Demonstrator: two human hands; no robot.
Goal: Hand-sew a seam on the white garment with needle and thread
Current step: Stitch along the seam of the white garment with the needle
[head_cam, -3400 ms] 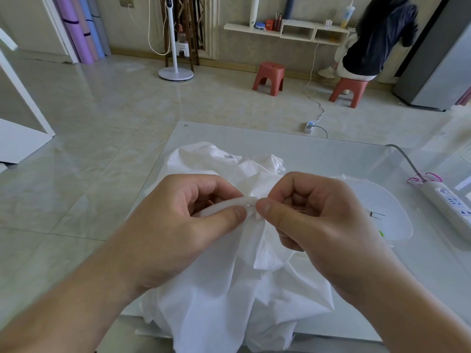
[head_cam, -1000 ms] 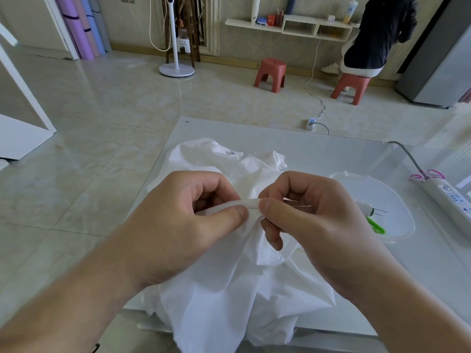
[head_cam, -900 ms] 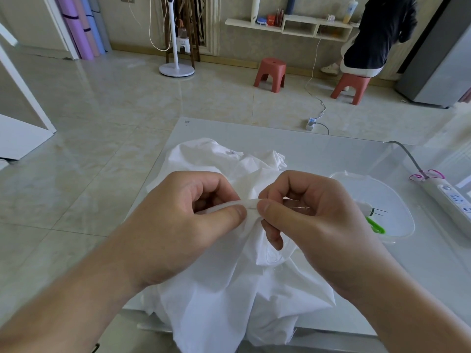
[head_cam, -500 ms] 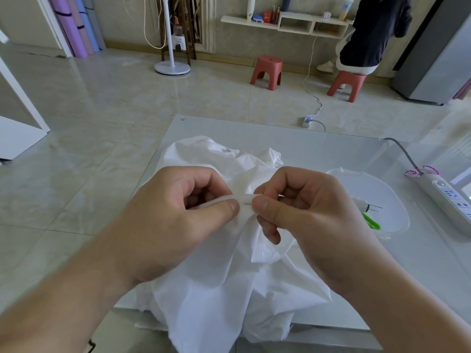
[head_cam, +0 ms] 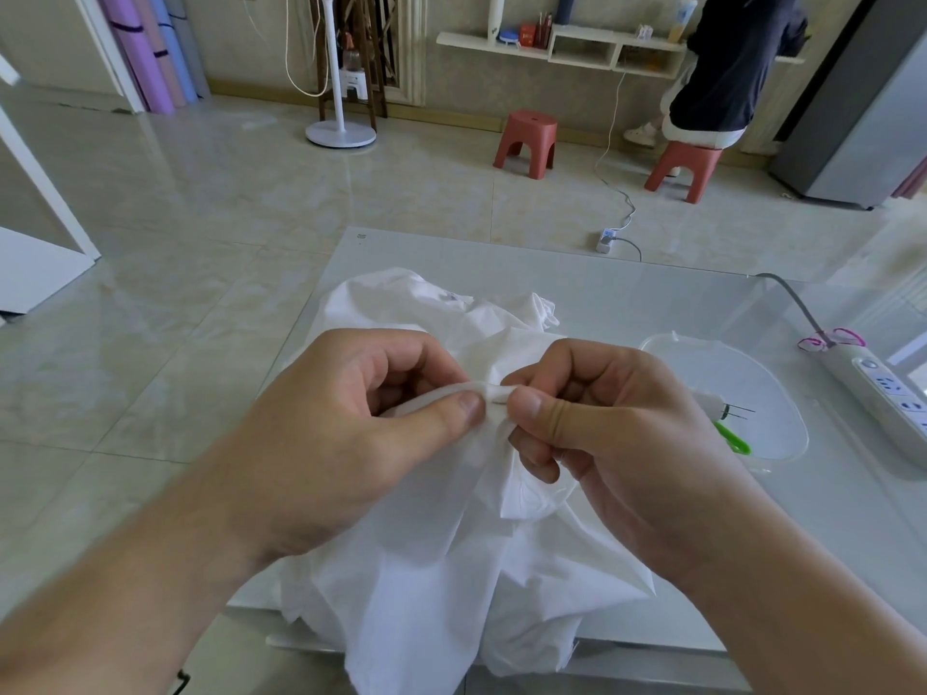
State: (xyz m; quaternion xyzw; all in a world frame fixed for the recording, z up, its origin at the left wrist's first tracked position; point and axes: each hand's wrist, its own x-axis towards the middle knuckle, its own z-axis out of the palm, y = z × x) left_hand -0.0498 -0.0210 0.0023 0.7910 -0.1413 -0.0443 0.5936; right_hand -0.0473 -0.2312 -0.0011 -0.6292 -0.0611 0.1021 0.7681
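The white garment [head_cam: 431,584] lies bunched on a glass table [head_cam: 652,303] and hangs over its near edge. My left hand [head_cam: 351,438] pinches a folded edge of the cloth between thumb and curled fingers. My right hand [head_cam: 602,433] pinches the same fold just to the right, thumb tip almost touching my left thumb. A short dark tip of the needle [head_cam: 499,402] shows in the cloth between the two thumbs. The thread is too fine to make out.
A clear plastic tray [head_cam: 752,373] with a green tool and pins sits right of the garment. A white power strip [head_cam: 883,388] with its grey cable lies at the table's right edge. On the floor beyond stand red stools [head_cam: 526,143] and a person seated at the far wall.
The needle's shaft showed by my right fingers a second ago; now only a short tip shows between the thumbs. Both hands keep their pinch on the fold.
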